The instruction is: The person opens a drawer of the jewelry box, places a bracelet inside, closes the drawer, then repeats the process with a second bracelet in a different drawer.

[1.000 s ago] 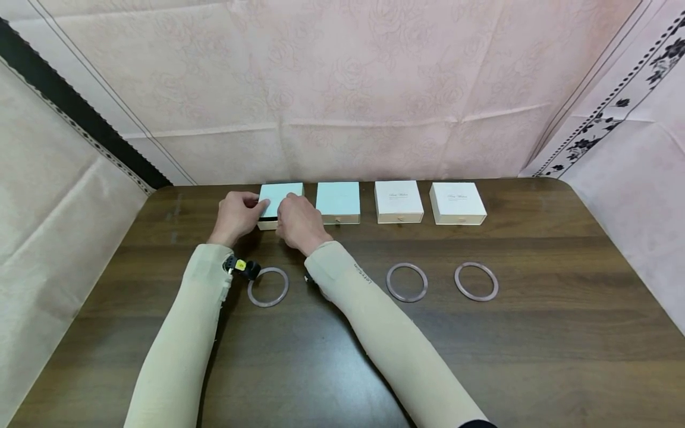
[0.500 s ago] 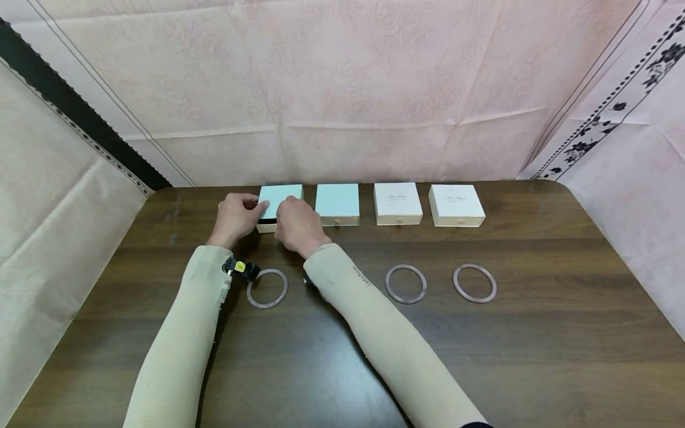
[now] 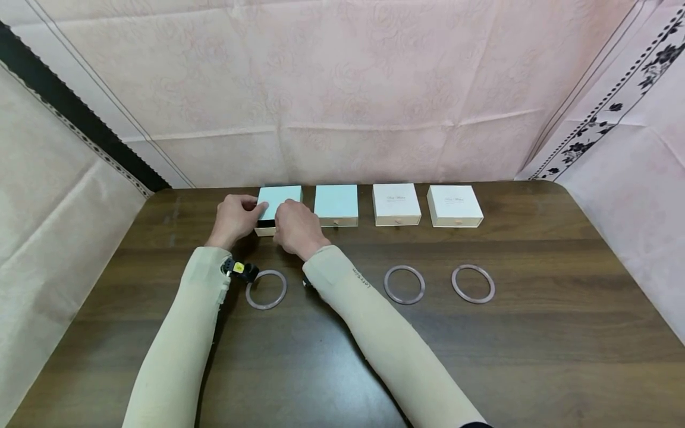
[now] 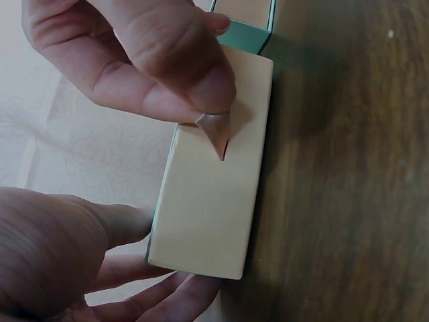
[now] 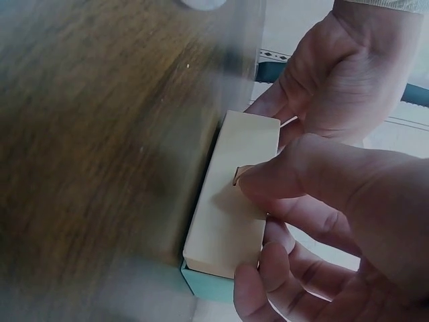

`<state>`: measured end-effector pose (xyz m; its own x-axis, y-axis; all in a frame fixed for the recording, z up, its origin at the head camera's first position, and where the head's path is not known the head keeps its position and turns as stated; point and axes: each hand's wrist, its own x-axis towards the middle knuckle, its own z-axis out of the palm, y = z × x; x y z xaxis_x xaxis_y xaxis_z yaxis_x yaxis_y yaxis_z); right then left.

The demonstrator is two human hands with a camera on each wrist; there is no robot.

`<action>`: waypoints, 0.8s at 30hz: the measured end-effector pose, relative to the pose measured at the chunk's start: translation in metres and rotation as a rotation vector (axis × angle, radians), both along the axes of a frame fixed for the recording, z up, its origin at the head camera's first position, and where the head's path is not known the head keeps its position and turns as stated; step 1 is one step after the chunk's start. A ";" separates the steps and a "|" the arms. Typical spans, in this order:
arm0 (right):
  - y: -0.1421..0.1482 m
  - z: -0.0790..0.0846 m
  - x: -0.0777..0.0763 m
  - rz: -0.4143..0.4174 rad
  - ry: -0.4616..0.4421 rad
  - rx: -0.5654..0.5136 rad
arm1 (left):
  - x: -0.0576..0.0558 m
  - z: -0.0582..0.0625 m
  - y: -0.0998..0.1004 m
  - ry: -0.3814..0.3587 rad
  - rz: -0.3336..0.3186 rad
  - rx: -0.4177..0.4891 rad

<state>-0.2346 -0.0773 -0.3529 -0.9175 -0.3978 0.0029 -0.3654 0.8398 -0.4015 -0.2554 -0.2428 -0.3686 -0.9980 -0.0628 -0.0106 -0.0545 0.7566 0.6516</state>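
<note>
A turquoise drawer box (image 3: 280, 196) stands at the far left of a row at the back of the table. My left hand (image 3: 234, 219) grips its left side, thumb near the top edge and fingers around that end. My right hand (image 3: 298, 227) pinches the small ribbon pull tab (image 4: 216, 133) on the cream drawer front (image 4: 201, 208). The drawer is partly out, with a dark strip (image 3: 266, 224) between the lid edge and the front in the head view. The inside of the drawer is hidden. A pale purple bangle (image 3: 266, 290) lies just below my hands.
Right of the held box stand another turquoise box (image 3: 336, 202) and two white boxes, one nearer (image 3: 396, 199) and one farther right (image 3: 455, 201). Two more bangles, a middle one (image 3: 404, 285) and a right one (image 3: 473, 284), lie on the brown wooden table (image 3: 535, 333). A patterned cloth (image 3: 342, 77) hangs behind.
The drawer of the left turquoise box has slid slightly farther out toward me, widening the dark strip. Both hands keep their hold. The head view has shifted very little.
</note>
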 end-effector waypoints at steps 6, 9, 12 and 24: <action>-0.001 0.000 0.001 -0.004 -0.009 0.006 | 0.001 0.000 0.000 0.016 -0.008 0.007; -0.002 0.000 0.001 0.003 -0.008 0.012 | 0.001 0.000 0.000 0.015 -0.008 0.011; -0.002 0.000 0.002 0.005 -0.006 0.025 | 0.001 0.000 -0.001 0.010 -0.010 0.013; -0.001 0.001 0.003 0.007 -0.024 0.022 | 0.001 0.001 -0.001 0.015 -0.010 0.010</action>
<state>-0.2313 -0.0782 -0.3523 -0.9142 -0.4044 -0.0282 -0.3621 0.8459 -0.3916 -0.2541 -0.2437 -0.3677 -0.9986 -0.0533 0.0036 -0.0376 0.7505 0.6598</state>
